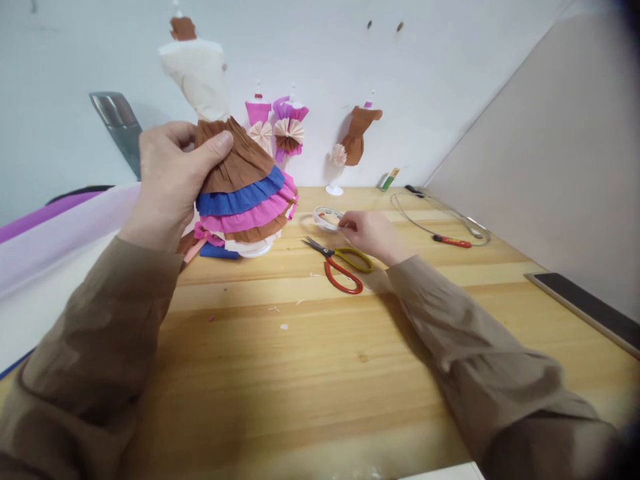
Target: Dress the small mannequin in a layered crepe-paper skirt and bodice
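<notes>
My left hand (170, 177) grips the waist of a small mannequin (197, 70) with a cream top. It wears a layered crepe-paper skirt (245, 193) in brown, blue and pink, and my thumb presses on the top brown layer. The mannequin's white base rests on the wooden table (310, 353). My right hand (370, 233) lies further back on the table, fingers pinched on a roll of clear tape (326, 217). Red and yellow scissors (341, 263) lie just in front of that hand.
Three smaller paper-dressed mannequins (280, 130) stand at the back wall. A cable with a red-handled tool (453, 241) lies at the back right, a glue stick (390, 179) by the wall, a dark tablet (587, 310) at the right edge. Purple and white paper rolls (60, 227) lie left.
</notes>
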The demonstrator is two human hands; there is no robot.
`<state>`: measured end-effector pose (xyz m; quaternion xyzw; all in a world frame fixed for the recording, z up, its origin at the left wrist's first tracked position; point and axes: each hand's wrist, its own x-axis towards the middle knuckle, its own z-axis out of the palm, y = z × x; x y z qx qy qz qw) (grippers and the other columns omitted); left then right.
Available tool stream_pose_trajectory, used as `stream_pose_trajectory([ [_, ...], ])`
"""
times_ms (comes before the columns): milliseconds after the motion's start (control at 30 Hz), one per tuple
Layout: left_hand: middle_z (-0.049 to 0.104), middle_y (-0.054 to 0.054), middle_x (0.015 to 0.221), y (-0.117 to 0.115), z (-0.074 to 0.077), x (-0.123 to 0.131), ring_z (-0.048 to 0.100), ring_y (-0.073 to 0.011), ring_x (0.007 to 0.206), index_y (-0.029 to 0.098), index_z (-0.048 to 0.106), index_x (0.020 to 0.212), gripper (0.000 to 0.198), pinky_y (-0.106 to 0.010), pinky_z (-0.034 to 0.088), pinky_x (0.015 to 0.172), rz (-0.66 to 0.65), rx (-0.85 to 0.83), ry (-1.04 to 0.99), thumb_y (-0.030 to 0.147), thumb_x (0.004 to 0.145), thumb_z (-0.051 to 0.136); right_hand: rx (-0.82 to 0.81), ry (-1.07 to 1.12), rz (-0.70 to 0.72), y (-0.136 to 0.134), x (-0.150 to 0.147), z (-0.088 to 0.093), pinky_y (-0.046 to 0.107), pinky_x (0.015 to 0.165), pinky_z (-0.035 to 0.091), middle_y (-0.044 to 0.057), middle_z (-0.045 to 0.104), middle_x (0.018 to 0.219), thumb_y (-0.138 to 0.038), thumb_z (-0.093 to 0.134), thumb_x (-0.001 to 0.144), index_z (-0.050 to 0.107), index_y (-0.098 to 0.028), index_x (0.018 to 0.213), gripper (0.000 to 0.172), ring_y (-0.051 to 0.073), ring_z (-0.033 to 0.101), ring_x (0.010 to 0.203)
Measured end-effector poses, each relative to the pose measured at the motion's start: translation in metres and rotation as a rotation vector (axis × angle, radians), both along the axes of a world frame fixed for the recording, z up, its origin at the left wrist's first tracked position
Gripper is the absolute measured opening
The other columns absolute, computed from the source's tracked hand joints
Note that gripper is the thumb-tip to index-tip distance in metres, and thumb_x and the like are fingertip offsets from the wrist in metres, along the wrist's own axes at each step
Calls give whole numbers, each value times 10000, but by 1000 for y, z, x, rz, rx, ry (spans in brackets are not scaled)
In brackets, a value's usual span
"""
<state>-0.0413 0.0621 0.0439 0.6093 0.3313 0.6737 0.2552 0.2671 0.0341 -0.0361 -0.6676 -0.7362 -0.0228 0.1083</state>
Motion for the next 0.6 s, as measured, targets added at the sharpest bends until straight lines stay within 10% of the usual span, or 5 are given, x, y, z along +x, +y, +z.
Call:
stream_pose_trajectory([
  [367,636,24,601,1,5,2,567,-142,643,198,708,590,201,-295,492,594,-3,16,-68,300,577,881,0,-14,109,-4,-40,-20,297,747,422,138,737,1079,-231,457,943,696,-153,1142,321,242,660,957],
  [600,653,4,684,-4,5,0,567,-163,719,193,739,653,147,-352,493,713,-64,-10,-47,281,648,858,-280,-114,68,-17,-5,7,301,662,448,101,752,890,-432,619,816,718,-176,1096,392,242,683,778],
])
